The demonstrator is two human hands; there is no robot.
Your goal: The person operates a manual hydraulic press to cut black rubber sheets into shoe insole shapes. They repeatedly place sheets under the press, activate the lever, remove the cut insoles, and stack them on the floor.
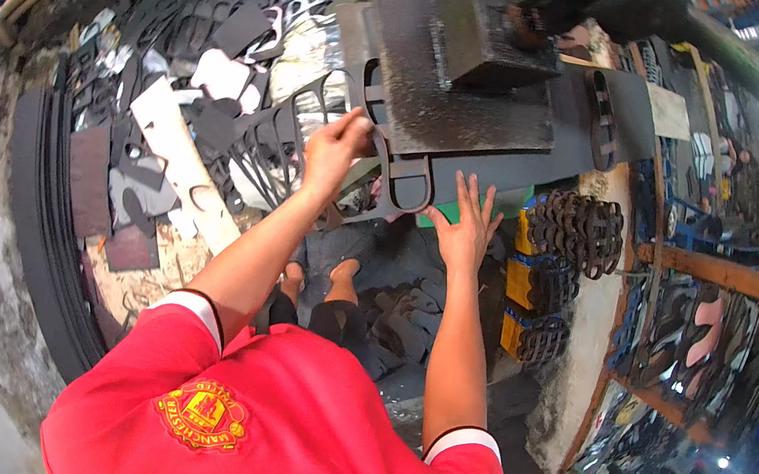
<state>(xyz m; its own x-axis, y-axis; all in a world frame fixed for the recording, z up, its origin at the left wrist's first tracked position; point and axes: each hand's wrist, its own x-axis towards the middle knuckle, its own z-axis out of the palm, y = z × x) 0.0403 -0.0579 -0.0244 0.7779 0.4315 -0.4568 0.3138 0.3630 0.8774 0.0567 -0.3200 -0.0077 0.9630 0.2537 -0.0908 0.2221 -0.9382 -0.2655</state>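
A dark metal press plate sits over a long black sheet. Part of a sole-shaped cutting die with crossbars sticks out from under the plate's near edge. My left hand is closed on the cut-out left end of the sheet, beside the plate; its fingertips are slightly blurred. My right hand lies flat near the sheet's front edge, fingers spread, just right of the die. Another sole-shaped die rests on the sheet's right part. Looped black offcuts hang left of my left hand.
Dark curved frames are stacked by yellow blocks at the right. Black and white scraps heap at the left, near a pale board. Dark cut pieces lie on the floor by my feet. Loaded wooden shelves line the right.
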